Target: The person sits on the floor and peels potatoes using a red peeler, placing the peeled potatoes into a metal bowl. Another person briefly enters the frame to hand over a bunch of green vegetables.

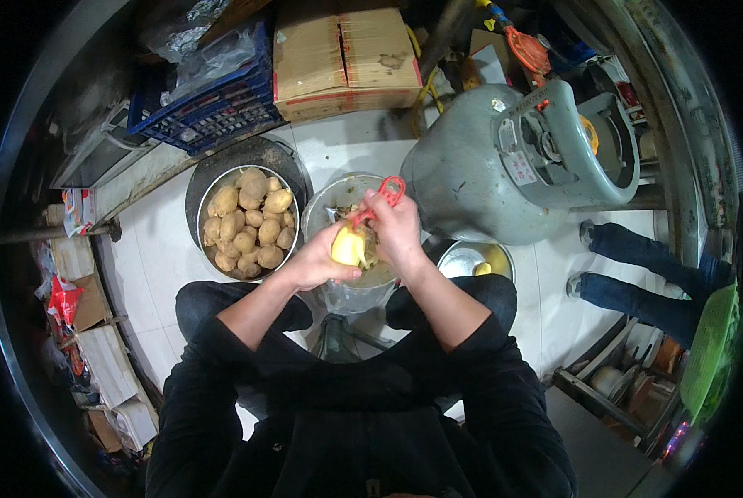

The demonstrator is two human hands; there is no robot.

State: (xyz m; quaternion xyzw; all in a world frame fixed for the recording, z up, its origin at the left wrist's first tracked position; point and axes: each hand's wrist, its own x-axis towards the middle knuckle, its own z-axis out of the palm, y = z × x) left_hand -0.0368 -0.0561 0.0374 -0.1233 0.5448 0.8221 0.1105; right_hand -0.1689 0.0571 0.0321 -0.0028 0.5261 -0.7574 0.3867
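My left hand point(316, 256) grips a mostly yellow, peeled potato point(346, 248). In my right hand point(397, 229) is a peeler with a red handle point(394, 187), held against the potato; its blade is hidden. Both hands are above a bucket point(321, 208) lined with clear plastic, where some scraps show. To the left, a round metal pot point(202, 239) is full of unpeeled potatoes point(247, 218). Partly behind my right knee stands a metal bowl point(455, 264) with a yellow peeled potato piece point(483, 268) in it.
A grey gas cylinder point(464, 168) with an orange-red regulator point(528, 53) stands ahead to the right. A cardboard box point(346, 56) and a blue plastic crate point(212, 112) are at the back. Another person's legs point(645, 255) show at the right, near a green basket point(710, 355).
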